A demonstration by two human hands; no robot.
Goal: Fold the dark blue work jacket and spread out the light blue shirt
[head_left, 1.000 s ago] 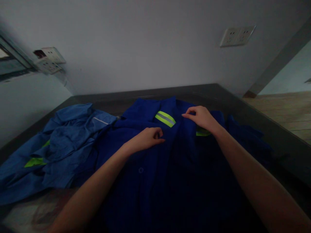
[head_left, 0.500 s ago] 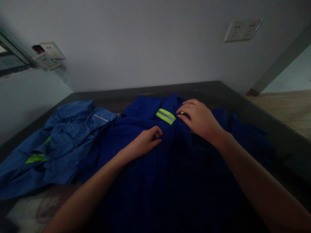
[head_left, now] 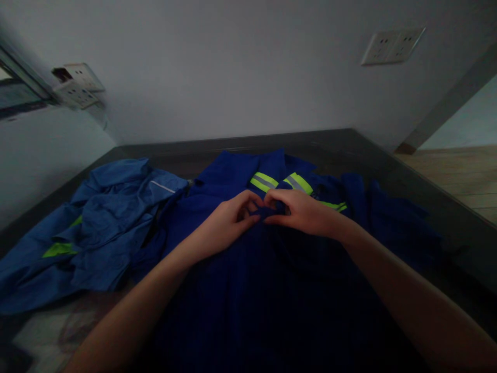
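A dark blue work jacket [head_left: 248, 290] with yellow-green reflective stripes [head_left: 267, 182] lies spread on the dark table [head_left: 334, 142] in front of me. My left hand [head_left: 227, 220] and my right hand [head_left: 303, 212] meet at the jacket's front, just below the collar. Both pinch the cloth at the front opening, fingertips almost touching each other. What sits between the fingers besides cloth is too dark to make out.
A second, lighter blue garment [head_left: 97, 223] lies crumpled on the left of the table. White wall sockets [head_left: 392, 45] sit on the back wall and more sockets [head_left: 75, 85] on the left wall. A wooden floor [head_left: 454, 176] shows at the right.
My right hand came down from the collar stripe to meet my left hand at the jacket front. More of the reflective stripe now shows behind my hands.
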